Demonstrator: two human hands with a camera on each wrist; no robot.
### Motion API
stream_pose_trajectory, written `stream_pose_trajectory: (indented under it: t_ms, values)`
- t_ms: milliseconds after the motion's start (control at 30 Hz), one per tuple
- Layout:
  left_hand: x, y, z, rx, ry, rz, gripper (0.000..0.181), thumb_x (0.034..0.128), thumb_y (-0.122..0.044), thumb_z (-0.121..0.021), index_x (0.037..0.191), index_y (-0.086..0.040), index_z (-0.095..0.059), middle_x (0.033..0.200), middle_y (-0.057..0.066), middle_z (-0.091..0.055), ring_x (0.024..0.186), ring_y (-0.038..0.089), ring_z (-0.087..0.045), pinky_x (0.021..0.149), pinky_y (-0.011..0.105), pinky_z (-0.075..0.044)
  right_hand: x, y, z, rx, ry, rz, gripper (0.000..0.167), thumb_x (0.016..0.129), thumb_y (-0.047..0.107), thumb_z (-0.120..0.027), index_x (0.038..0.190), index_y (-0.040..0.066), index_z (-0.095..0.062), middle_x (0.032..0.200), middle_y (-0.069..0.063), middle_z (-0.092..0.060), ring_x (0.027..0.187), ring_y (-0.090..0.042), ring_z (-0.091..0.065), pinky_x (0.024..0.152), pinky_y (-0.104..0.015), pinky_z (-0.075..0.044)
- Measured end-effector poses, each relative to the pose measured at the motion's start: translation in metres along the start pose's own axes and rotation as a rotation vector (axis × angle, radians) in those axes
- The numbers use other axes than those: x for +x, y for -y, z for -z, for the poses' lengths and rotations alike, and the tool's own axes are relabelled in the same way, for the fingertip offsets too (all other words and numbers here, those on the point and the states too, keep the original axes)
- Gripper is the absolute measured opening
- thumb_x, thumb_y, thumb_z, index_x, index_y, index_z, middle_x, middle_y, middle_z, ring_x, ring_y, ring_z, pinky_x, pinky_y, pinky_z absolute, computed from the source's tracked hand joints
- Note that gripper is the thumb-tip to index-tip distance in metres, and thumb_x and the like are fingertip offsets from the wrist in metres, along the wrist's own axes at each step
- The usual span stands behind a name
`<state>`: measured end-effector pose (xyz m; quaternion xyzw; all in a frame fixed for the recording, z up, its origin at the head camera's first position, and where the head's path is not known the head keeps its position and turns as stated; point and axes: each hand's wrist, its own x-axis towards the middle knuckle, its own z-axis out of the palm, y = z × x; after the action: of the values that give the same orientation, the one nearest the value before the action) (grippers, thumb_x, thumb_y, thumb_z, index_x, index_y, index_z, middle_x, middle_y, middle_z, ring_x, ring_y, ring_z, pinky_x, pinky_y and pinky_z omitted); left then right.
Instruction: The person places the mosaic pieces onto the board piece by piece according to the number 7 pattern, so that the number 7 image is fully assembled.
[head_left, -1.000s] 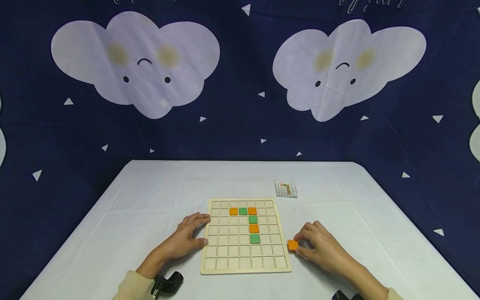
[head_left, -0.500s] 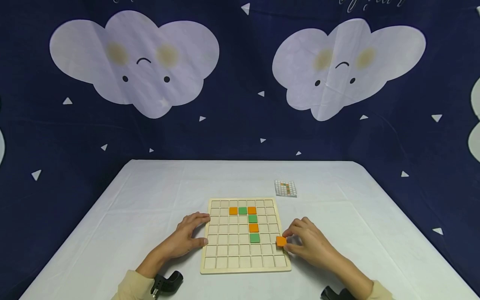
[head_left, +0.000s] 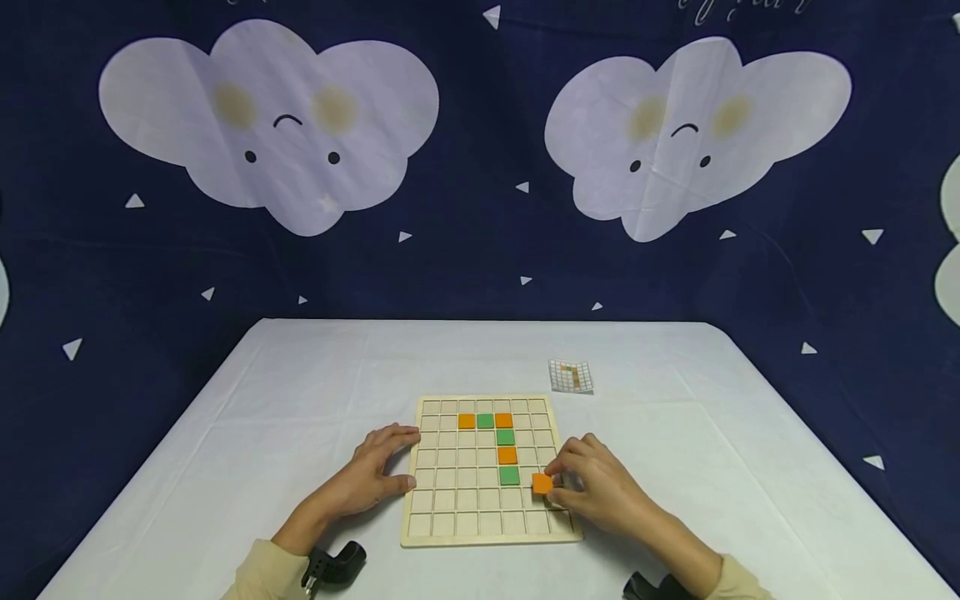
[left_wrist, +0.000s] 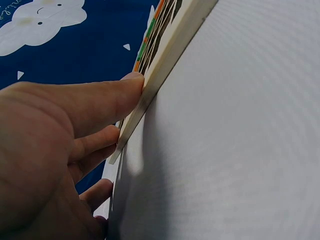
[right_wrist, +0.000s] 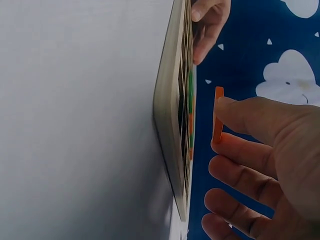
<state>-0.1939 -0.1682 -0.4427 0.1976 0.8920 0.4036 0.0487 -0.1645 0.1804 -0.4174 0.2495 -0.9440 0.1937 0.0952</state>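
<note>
A wooden grid board point(head_left: 456, 525) lies flat on the table, with orange and green square tiles set in its cells in a row and a column below that row's right end. My right hand point(head_left: 603, 490) pinches an orange tile point(head_left: 542, 484) by its edge, over the board's right part. In the right wrist view this tile point(right_wrist: 218, 116) is held between thumb and index finger, apart from the board's surface. My left hand point(head_left: 367, 473) rests against the board's left edge, thumb and fingers spread; in the left wrist view the thumb point(left_wrist: 107, 102) touches the board's rim.
A small card point(head_left: 572, 377) printed with a coloured grid pattern lies beyond the board's far right corner. White cloth point(head_left: 300, 375) covers the table. Behind it hangs a dark blue backdrop point(head_left: 480, 275) with clouds. A black device point(head_left: 335, 567) sits at the left wrist.
My right hand has carried the orange tile leftward, from beside the board's right edge to over its right columns. The left hand has stayed in place.
</note>
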Motion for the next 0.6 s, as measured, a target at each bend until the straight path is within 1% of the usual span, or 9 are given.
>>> stream_pose_trajectory:
  t_ms: [167, 600]
  values:
    - [0.001, 0.000, -0.001, 0.002, 0.001, 0.005, 0.060, 0.0803, -0.017, -0.072, 0.134, -0.006, -0.050, 0.146, 0.008, -0.040, 0.141, 0.035, -0.021, 0.110, 0.062, -0.013, 0.002, 0.004, -0.002, -0.009, 0.009, 0.000, 0.018, 0.073, 0.029, -0.078, 0.089, 0.023, -0.071, 0.094, 0.018, -0.059, 0.083, 0.000, -0.038, 0.071, -0.022, -0.039]
    - [0.001, 0.000, 0.000, 0.004, 0.001, -0.011, 0.059, 0.0802, -0.018, -0.072, 0.134, -0.006, -0.051, 0.146, 0.007, -0.041, 0.140, 0.035, -0.022, 0.110, 0.061, -0.012, 0.008, 0.013, -0.009, -0.017, 0.003, 0.043, 0.020, 0.074, 0.031, -0.078, 0.089, 0.021, -0.070, 0.092, 0.017, -0.059, 0.082, 0.000, -0.038, 0.071, -0.022, -0.039]
